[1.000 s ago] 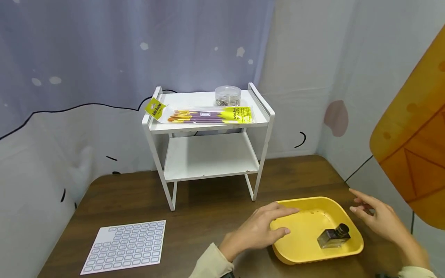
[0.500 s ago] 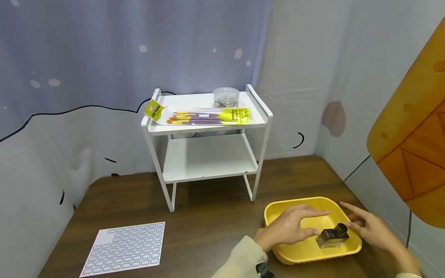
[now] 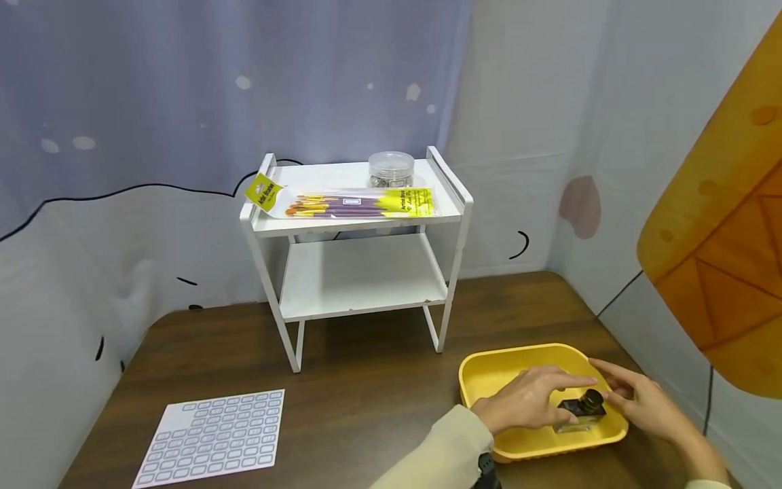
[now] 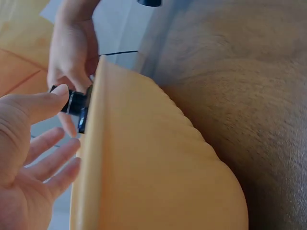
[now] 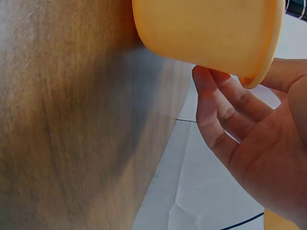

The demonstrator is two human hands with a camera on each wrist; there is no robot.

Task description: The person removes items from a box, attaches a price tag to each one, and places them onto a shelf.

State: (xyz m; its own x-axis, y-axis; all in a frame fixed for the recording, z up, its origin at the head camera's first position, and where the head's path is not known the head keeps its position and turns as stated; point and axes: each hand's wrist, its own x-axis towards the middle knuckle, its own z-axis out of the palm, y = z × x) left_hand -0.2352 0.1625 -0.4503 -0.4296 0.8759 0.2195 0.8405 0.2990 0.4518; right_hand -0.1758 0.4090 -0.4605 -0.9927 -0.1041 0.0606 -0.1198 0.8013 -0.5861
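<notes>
A yellow plastic basket [image 3: 528, 350] stands at the table's front right. Inside it, toward the right end, is a small square glass bottle [image 3: 577, 414] with a round black cap, like a perfume bottle. My left hand [image 3: 525, 401] reaches over the basket, fingers spread and loose, thumb and forefinger on either side of the bottle. In the left wrist view its thumb overlaps the cap [image 4: 74, 103]. At the basket's right end, my right hand [image 3: 647, 404] holds the rim. Its fingertips [image 5: 204, 76] press the outer wall while the thumb lies over the edge.
A white two-tier rack [image 3: 366, 272] stands at the back. On top lie a pack of paintbrushes [image 3: 348, 205] and a clear round jar [image 3: 391, 170]. A sheet of labels [image 3: 210, 435] lies front left. Fabric walls hang behind and to the right.
My left hand has moved right, from the basket's left edge to the bottle. My right hand has come in leftward onto the basket's right rim.
</notes>
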